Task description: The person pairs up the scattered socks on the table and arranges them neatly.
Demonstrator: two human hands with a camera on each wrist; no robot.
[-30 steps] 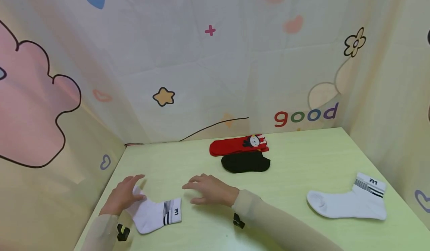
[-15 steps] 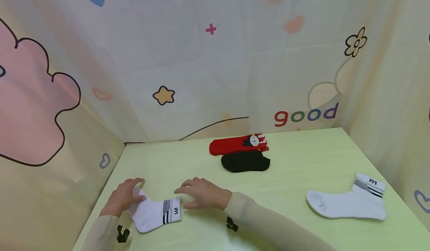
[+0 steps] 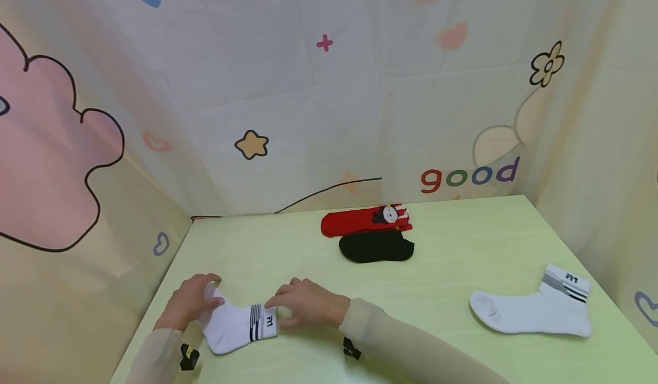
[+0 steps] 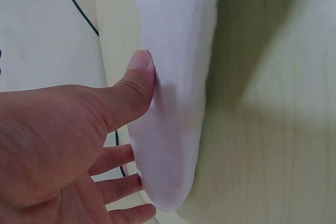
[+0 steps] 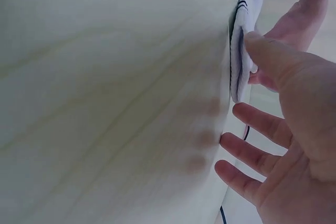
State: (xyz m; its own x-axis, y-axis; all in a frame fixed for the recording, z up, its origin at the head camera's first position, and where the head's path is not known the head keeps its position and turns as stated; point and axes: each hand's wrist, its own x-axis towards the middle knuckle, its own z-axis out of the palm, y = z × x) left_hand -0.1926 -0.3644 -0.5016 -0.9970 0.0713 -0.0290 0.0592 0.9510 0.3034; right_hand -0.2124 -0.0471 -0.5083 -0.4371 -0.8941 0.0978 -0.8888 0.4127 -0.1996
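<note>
A white ankle sock (image 3: 231, 324) with black stripes lies on the table at the lower left, its toe by my left hand and its cuff towards my right. My left hand (image 3: 187, 303) is spread loosely over the toe end. In the left wrist view, its thumb (image 4: 135, 85) touches the white sock (image 4: 176, 98), and the other fingertips are right at the toe's edge. My right hand (image 3: 311, 304) is at the cuff, its index finger overlapping it. In the right wrist view, its thumb (image 5: 268, 51) overlaps the cuff while the other fingers stay apart.
A matching white sock (image 3: 534, 314) lies flat at the right side of the table. At the back, a black sock (image 3: 377, 247) lies in front of a red sock (image 3: 352, 223) with a cartoon figure. Printed curtains (image 3: 308, 104) surround the table (image 3: 437, 292).
My right hand has moved left and slightly down from beside the white sock to its cuff. My left hand has stayed over the toe.
</note>
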